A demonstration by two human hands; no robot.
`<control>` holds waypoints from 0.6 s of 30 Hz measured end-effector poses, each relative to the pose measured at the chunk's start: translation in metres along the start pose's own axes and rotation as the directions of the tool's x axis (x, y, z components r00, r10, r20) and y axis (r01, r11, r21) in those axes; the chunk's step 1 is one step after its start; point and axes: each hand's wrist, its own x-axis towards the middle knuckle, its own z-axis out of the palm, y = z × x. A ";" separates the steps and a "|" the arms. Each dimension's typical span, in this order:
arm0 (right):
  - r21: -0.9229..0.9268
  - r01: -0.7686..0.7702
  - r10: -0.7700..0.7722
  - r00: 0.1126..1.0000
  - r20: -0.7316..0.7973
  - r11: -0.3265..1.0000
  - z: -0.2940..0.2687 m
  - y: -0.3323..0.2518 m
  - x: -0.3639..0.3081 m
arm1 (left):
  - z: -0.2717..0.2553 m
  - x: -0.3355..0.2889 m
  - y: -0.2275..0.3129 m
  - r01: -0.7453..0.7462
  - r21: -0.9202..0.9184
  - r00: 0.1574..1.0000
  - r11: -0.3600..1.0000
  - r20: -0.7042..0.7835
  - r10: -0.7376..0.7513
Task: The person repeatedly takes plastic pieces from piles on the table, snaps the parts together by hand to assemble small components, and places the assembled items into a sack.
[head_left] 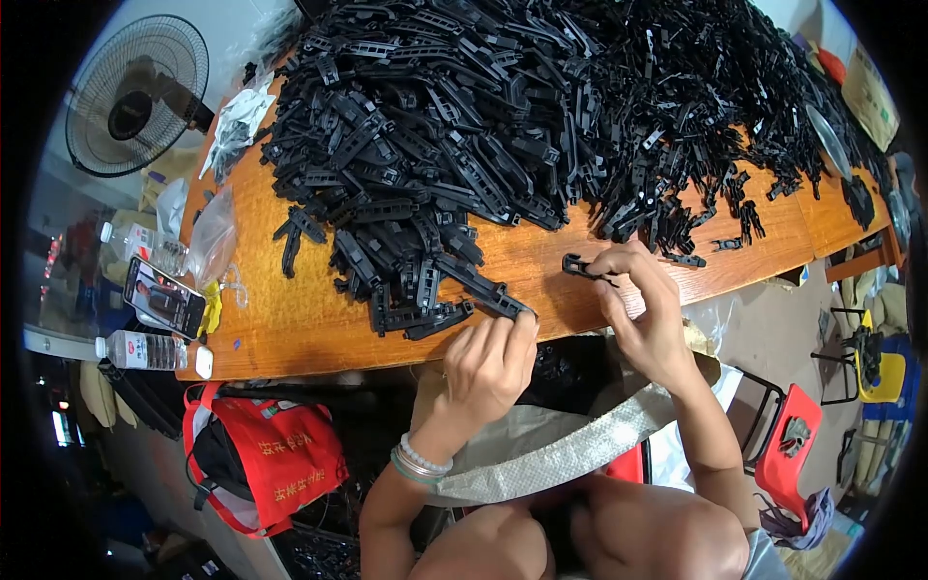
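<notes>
My left hand (pixel 489 367) is at the table's front edge, its fingers closed on the near end of a long black plastic strip (pixel 495 298). The strip's far end lies against the pile of long black plastic strips (pixel 406 145). Between thumb and forefinger, my right hand (pixel 650 314) pinches a small black plastic clip (pixel 577 266) just above the wood. Behind it spreads a heap of smaller black plastic clips (pixel 667 116). Below my hands, a white woven sack (pixel 561 449) gapes over my lap, with dark pieces inside.
On the wooden table's (pixel 290 338) left side are a propped phone (pixel 164 298), a water bottle (pixel 140 350) and a clear plastic bag (pixel 215 232). A fan (pixel 135 97) stands behind. A red bag (pixel 271 454) hangs below the edge; a red chair (pixel 788 454) stands at right.
</notes>
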 end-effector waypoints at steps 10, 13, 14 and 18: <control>0.117 -0.241 0.222 0.963 0.155 0.964 -0.001 -0.009 -0.018 | -0.012 -0.003 0.012 0.238 0.154 0.960 0.959 0.114 -0.257; 0.206 -0.304 0.256 0.940 0.227 0.930 0.001 -0.007 -0.023 | -0.023 -0.008 0.010 0.301 0.067 0.946 0.951 0.104 -0.307; 0.242 -0.280 0.218 0.943 0.252 0.929 0.002 -0.005 -0.025 | -0.025 -0.011 0.012 0.444 -0.112 0.895 0.889 0.104 -0.433; 0.362 -0.185 0.065 0.946 0.319 0.914 0.008 0.001 -0.024 | -0.037 -0.008 0.015 0.711 -0.594 0.673 0.377 0.417 -0.611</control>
